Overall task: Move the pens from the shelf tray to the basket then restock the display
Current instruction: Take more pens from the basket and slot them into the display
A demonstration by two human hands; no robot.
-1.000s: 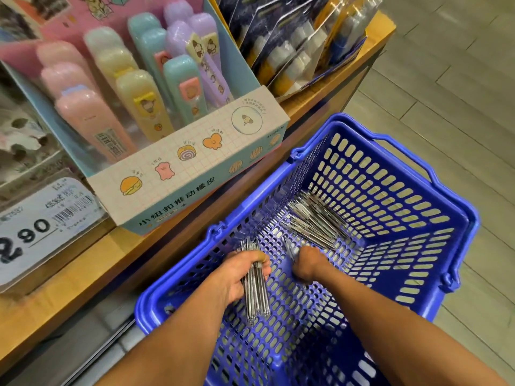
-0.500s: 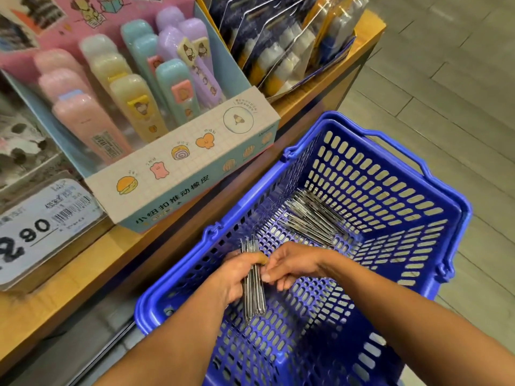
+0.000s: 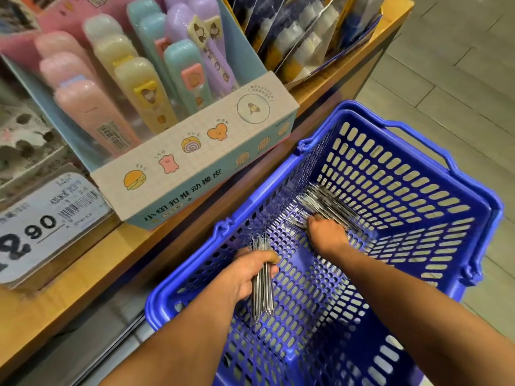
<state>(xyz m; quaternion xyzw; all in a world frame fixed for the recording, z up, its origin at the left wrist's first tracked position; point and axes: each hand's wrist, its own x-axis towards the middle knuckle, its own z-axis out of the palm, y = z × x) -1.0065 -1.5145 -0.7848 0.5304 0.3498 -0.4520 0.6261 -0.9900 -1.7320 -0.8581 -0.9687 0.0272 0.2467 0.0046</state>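
A blue plastic basket (image 3: 471, 207) stands on the floor beside the shelf. Inside it, my left hand (image 3: 248, 271) grips a bundle of thin silver pens (image 3: 262, 296), held upright over the basket's near left corner. A loose pile of silver pens (image 3: 326, 203) lies on the basket floor toward the far side. My right hand (image 3: 326, 234) reaches down onto the near end of that pile, fingers curled into the pens; whether it has hold of any is hidden by the back of the hand.
A wooden shelf (image 3: 83, 263) runs along the left. On it stand a display box of pastel erasers (image 3: 195, 162), a price tag (image 3: 47, 218) and carded packs (image 3: 301, 37) at the back. Tiled floor (image 3: 459, 65) lies to the right.
My right hand left the bundle in my left hand and moved forward to the loose pile on the basket floor. The left hand kept its bundle and stayed put.
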